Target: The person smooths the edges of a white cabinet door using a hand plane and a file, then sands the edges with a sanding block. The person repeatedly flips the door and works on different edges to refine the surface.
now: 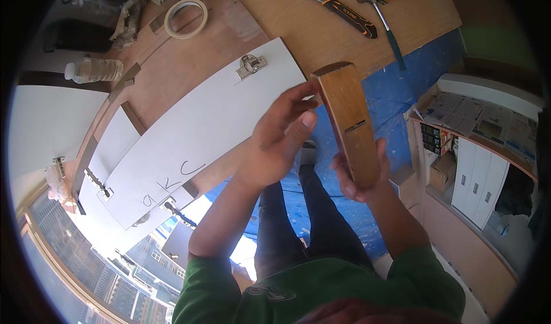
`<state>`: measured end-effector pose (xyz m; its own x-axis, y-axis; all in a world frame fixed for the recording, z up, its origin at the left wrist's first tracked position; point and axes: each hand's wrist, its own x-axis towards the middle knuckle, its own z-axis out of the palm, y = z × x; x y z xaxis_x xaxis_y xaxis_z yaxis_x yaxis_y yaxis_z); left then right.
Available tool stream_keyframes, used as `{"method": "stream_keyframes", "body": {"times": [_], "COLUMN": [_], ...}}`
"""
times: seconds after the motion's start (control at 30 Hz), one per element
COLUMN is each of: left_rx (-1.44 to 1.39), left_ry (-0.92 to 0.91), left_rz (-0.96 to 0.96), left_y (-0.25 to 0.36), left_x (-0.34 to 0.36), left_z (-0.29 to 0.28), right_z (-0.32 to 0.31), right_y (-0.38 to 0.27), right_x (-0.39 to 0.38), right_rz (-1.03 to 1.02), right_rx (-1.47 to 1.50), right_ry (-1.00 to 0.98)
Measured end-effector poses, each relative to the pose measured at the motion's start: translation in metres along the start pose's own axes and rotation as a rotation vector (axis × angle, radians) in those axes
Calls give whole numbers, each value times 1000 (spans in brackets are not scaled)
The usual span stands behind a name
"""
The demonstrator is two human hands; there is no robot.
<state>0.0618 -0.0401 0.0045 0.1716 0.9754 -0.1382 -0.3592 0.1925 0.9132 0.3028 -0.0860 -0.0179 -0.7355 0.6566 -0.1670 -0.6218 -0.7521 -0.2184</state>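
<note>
My right hand grips the lower end of a long wooden hand plane, held over the blue sheet. My left hand is beside the plane's upper left edge, fingers loosely curved and apart, fingertips at or very near the wood; contact is unclear. Behind it lies a white cabinet panel with rounded edge, metal hinges and handwritten marks. A hammer and a black-orange utility knife lie on the plywood at the top.
A masking tape roll and plastic bottle sit upper left. Blue sheeting covers the surface below. A low white cabinet topped with newspaper stands at right, a window at lower left.
</note>
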Motion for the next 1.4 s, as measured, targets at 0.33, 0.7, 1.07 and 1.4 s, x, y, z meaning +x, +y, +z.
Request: {"method": "stream_keyframes", "body": {"times": [0.33, 0.7, 1.07, 1.4], "left_rx": [-650, 857, 561, 1067], "left_ry": [-117, 24, 779, 414], "left_rz": [-43, -942, -122, 107], "left_y": [-44, -99, -21, 12], "left_x": [-128, -259, -206, -25], "left_z": [-34, -86, -42, 64], "right_z": [49, 100, 118, 59], "right_y": [81, 71, -13, -148], "right_x": [-6, 8, 37, 51], "right_rz": [354, 430, 218, 238], "right_rx": [341, 266, -1938, -2047], "right_ry": [48, 119, 179, -132]}}
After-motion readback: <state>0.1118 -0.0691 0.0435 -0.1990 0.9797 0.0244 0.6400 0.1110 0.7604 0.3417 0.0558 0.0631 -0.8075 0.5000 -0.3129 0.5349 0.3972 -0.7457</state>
